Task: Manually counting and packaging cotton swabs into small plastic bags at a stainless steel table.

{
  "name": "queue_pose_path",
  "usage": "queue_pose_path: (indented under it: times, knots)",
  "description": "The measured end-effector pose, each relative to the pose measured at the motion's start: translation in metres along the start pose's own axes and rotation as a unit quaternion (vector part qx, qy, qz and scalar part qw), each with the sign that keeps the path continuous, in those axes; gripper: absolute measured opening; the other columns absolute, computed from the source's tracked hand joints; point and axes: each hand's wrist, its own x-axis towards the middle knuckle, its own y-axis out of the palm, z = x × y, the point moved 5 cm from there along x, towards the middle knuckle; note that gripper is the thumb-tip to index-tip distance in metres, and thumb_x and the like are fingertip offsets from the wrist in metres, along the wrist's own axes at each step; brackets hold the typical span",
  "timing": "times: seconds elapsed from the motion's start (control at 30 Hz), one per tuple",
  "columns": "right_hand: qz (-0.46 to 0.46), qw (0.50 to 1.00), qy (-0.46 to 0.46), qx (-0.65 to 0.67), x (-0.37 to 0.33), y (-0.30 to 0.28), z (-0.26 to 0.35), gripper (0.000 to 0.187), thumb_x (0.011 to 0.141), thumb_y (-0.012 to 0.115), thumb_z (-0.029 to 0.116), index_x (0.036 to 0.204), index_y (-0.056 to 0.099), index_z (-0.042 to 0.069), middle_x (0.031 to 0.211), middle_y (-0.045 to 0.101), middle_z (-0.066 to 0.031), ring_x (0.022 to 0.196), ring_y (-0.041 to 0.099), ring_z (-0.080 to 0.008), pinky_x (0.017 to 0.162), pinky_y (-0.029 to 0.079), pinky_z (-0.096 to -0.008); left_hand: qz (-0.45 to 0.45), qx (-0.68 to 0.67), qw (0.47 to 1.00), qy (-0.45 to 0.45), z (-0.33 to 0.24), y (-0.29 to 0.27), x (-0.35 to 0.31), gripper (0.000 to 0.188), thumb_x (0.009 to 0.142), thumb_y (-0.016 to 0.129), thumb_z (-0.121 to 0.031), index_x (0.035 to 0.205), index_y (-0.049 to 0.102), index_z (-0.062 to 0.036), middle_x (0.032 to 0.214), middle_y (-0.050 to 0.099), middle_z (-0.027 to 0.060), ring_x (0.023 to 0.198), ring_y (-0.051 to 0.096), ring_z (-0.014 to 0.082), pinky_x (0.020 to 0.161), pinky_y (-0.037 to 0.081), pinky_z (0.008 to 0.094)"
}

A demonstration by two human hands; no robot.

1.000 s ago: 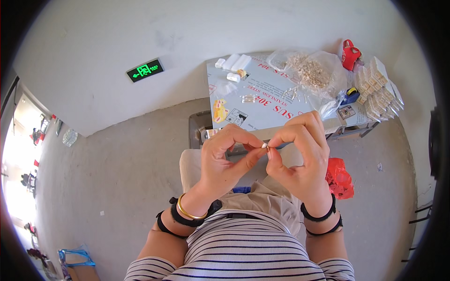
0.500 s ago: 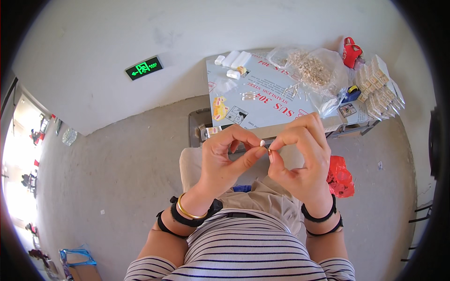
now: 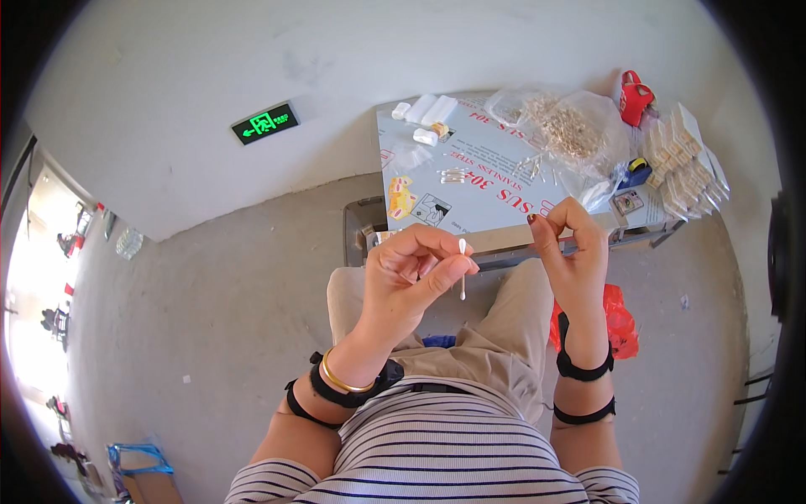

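Note:
A cotton swab (image 3: 463,246) stands nearly upright in the pinch of my left hand (image 3: 405,277), in front of my lap. One white tip shows above the thumb and the other below the fingers. My right hand (image 3: 578,248) is raised apart to the right, just before the table's near edge, thumb and forefinger drawn together; whatever may be between them is too small to make out. On the table (image 3: 495,214) lie a short row of cotton swabs (image 3: 454,175) and several scattered swabs (image 3: 537,168). A clear bag (image 3: 575,126) holds a heap of them.
White packs (image 3: 432,109) lie at the table's back left, with yellow stickers (image 3: 401,197) nearer me. Stacked bags of swabs (image 3: 684,164), a blue tape dispenser (image 3: 635,172) and a red item (image 3: 635,97) crowd the right. A red plastic bag (image 3: 620,323) is beside my leg.
My right hand has come away from the swab and moved right and up. The swab stays in my left hand, now turned nearly upright with both tips showing.

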Motion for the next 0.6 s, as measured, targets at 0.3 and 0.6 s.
queue_pose_path:
  times: [0.3,0.6]
  knots:
    - [0.079,0.971,-0.169,0.15,0.005,0.028,0.059,0.011,0.086,0.07,0.004,0.094,0.065,0.0,0.091,0.065,-0.0049,0.081,0.054,-0.0126,0.075,0.046,-0.0268,0.0,0.101,0.995,-0.001,0.009,-0.002,-0.003,0.011,0.09,0.071,0.0,0.1,0.066,0.0005,0.097,0.07,0.0045,0.087,0.068,0.0111,0.078,0.051,0.0227]
    - [0.056,0.984,-0.118,0.122,0.015,0.039,0.032,0.022,0.092,0.06,-0.001,0.112,0.068,0.005,0.1,0.065,-0.004,0.086,0.056,-0.0116,0.077,0.046,-0.0266,-0.038,0.053,0.997,-0.04,0.014,-0.022,-0.002,0.011,0.092,0.071,-0.003,0.101,0.066,0.0003,0.097,0.07,0.005,0.089,0.068,0.0114,0.078,0.051,0.0222]
